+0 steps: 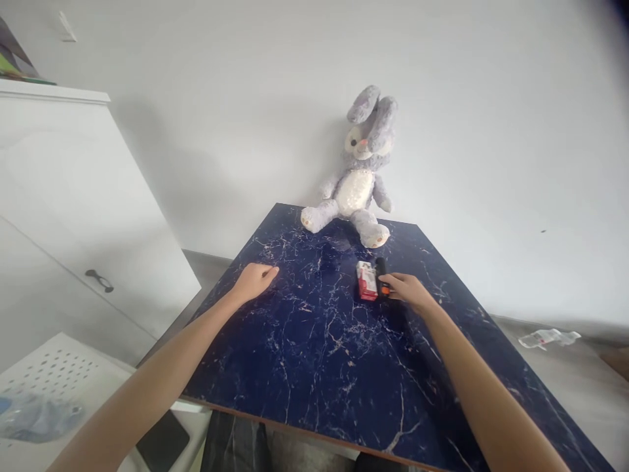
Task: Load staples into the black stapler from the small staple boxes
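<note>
My right hand (405, 289) has its thumb and fingers closed round a black cylinder with an orange band (381, 267), which looks upright on the dark blue marbled table (314, 354). Directly to the left of the cylinder stands a small red and white box (366, 280), touching it or nearly so. On the table's left side rests my left hand (254, 281), curled into a loose fist, with no object showing in it. The cylinder's lower right side is hidden by my right fingers.
A grey plush rabbit (357, 190) sits at the table's back edge against the wall. To the left stand a white cabinet (98, 216) and a white perforated surface (61, 367) with a clear plastic item. A clear plastic bottle (548, 337) lies on the floor at right.
</note>
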The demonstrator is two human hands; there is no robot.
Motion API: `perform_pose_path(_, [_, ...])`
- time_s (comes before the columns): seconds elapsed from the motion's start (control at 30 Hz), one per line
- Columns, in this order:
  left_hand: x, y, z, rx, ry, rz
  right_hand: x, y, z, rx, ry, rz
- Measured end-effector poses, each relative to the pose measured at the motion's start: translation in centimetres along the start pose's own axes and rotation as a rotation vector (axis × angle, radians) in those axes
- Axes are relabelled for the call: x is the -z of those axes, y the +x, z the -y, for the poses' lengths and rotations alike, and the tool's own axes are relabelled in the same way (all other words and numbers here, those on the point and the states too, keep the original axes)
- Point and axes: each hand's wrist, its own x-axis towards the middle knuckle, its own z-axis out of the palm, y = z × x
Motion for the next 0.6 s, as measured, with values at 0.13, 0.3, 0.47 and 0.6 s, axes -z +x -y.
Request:
perform_pose_path(0.13, [0.0, 0.0, 0.2, 0.029, 0.022, -0.017, -9.5, 1.3, 3.3, 0.052, 0.063, 0.154])
perform_pose_path(0.3, [-0.2, 0.2, 0.9, 0.192, -0.029, -0.132, -20.9, 1.6, 6.8, 0.090, 0.153, 0.185])
perform_pose_path(0.47, [0.0, 0.3, 2.0, 0.336, -0.042, -0.199, -26.1, 1.1, 7.9, 0.130, 0.173, 0.173])
perform_pose_path(0.6, [0.1, 0.4, 2.2, 0.356, -0.061, -0.127, -24.4, 2.6, 6.7, 0.202, 0.133, 0.028])
